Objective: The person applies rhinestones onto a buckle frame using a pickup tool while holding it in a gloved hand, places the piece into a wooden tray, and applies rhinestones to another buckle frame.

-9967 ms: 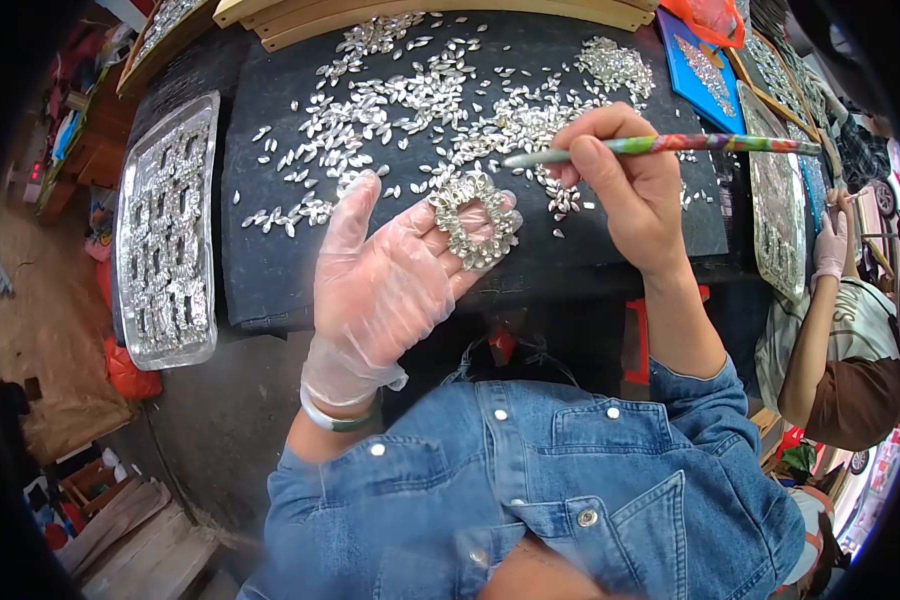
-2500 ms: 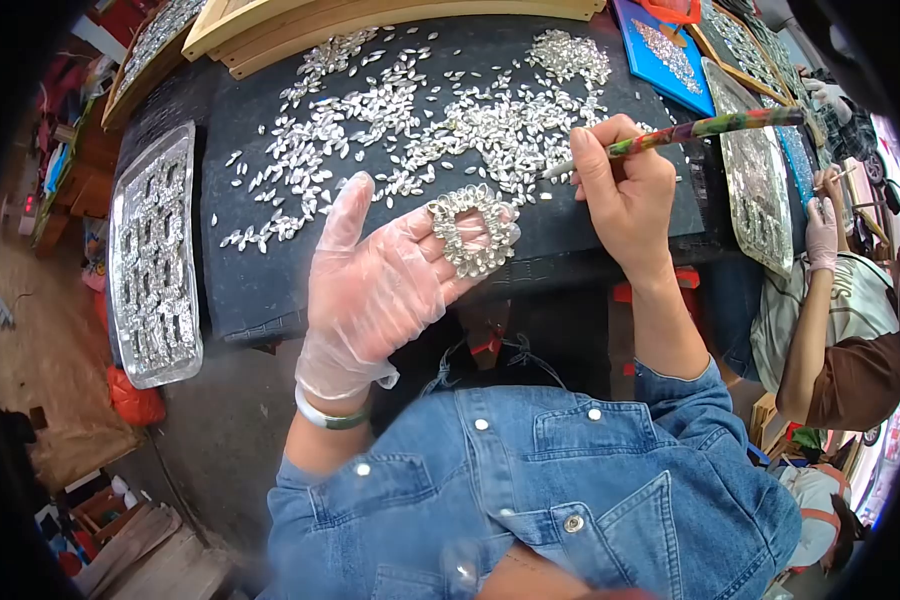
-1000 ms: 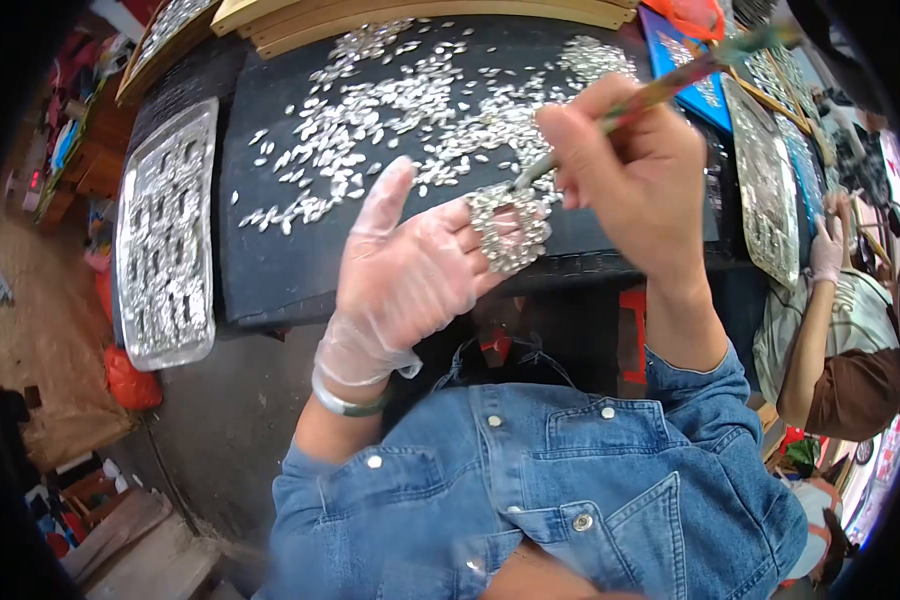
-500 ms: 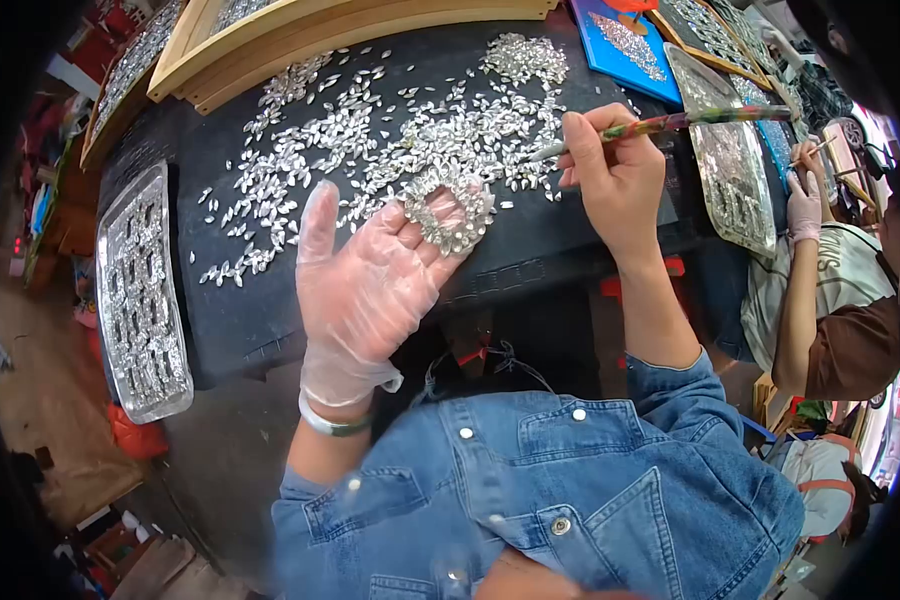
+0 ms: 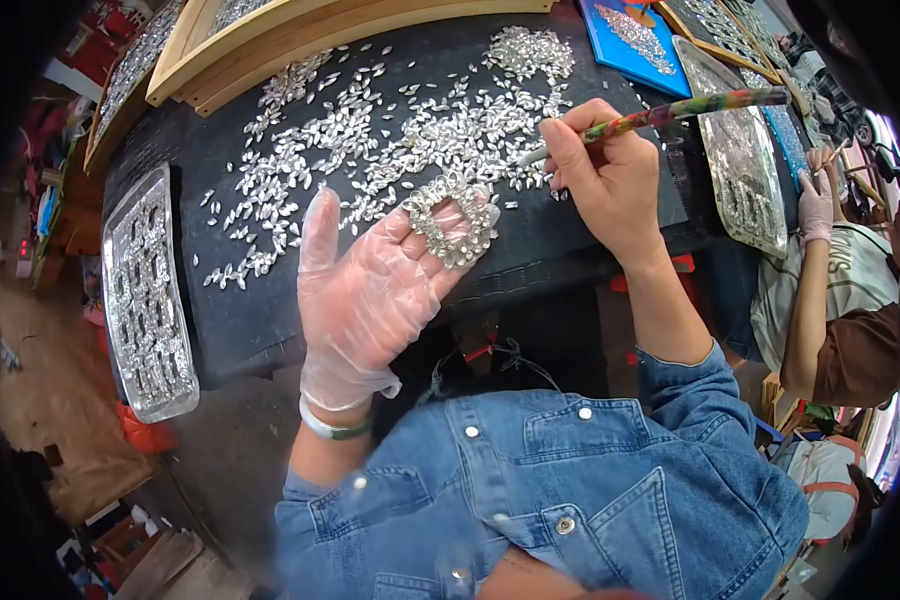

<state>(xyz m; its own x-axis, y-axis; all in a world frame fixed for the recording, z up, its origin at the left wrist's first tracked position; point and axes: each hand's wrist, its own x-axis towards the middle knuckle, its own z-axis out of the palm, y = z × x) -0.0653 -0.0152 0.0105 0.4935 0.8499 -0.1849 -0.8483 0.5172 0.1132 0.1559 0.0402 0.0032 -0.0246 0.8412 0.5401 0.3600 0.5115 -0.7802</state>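
My left hand (image 5: 370,290), in a clear plastic glove, is palm up with the thumb stretched out. Across its nearly flat fingers it holds a round ring ornament (image 5: 422,222) set with clear stones around an open centre. My right hand (image 5: 615,175) is bare and pinches a pen-like stick (image 5: 660,115) with a multicoloured handle. The stick's pale tip points left, at the edge of the loose leaf-shaped clear stones (image 5: 450,135) spread over the black tabletop (image 5: 260,325). I cannot tell whether a stone is on the tip.
A silver tray (image 5: 150,300) of stone-set pieces stands at the left, another clear tray (image 5: 735,150) at the right. Wooden frames (image 5: 300,45) line the far edge, beside a blue tray (image 5: 635,45) of small stones. A co-worker's gloved hand (image 5: 816,210) is at the far right.
My right hand and the stick have shifted slightly left, the tip now lower over the stones' edge. The ring has tilted to face the camera more on my left fingers.
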